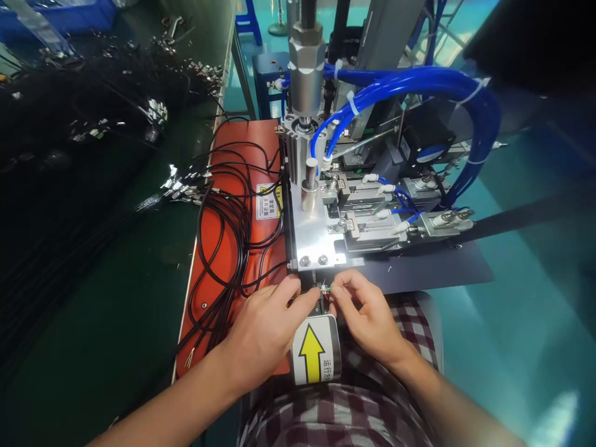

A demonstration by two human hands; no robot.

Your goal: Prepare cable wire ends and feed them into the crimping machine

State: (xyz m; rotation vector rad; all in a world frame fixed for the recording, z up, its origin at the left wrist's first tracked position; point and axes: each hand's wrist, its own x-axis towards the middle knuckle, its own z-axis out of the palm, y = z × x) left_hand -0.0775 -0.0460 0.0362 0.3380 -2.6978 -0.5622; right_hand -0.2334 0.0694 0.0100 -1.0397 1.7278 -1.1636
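Note:
Thin coloured wires [325, 289], with green, white and red visible, lie between my two hands at the front end of the machine's metal plate [311, 239]. My left hand [272, 320] is closed, its fingertips pressed together at the wires' left side. From the right, my right hand [367, 308] pinches the same wires between thumb and forefinger. The fingers cover part of the wires and the small dark fixture [318, 305] under them. Just below is a guard plate [329, 347] with a yellow arrow.
Black cables [233, 233] lie looped on the red base [270, 133] at left. Cable bundles with metal connectors [179, 186] extend over the dark table. Pneumatic cylinders [375, 226] and blue hoses [419, 77] stand at right; a vertical press rod [306, 68] rises above the plate.

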